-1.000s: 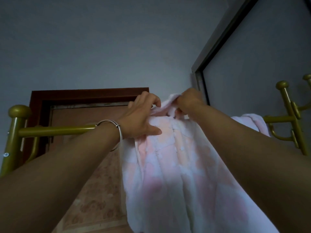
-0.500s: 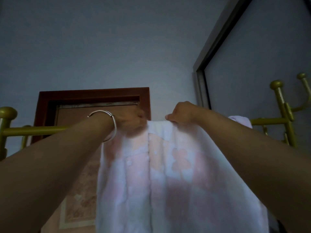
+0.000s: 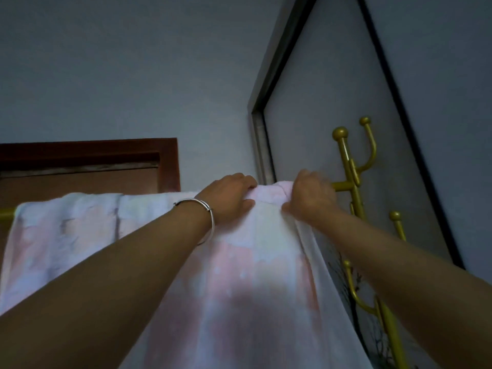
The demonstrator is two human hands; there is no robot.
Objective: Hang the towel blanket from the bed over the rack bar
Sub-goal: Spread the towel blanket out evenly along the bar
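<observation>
The towel blanket [image 3: 80,235], white with pale pink patches, is draped over the gold rack bar [image 3: 342,186] and spreads from the far left almost to the right post. My left hand [image 3: 229,198], with a silver bangle at the wrist, grips the blanket's top fold on the bar. My right hand [image 3: 310,197] grips the fold a little to the right, close to the bar's bare end. Most of the bar is hidden under the cloth; a short stub shows at the left edge.
The rack's gold right post [image 3: 354,193] has ball tips and curved hooks [image 3: 368,145] above and below the bar. A dark-framed panel [image 3: 399,102] stands behind it. A brown wooden door frame [image 3: 106,147] is behind the blanket on the left.
The blanket is spread much wider along the bar to the left. Both hands have moved to the right end of it, and the view has swung right.
</observation>
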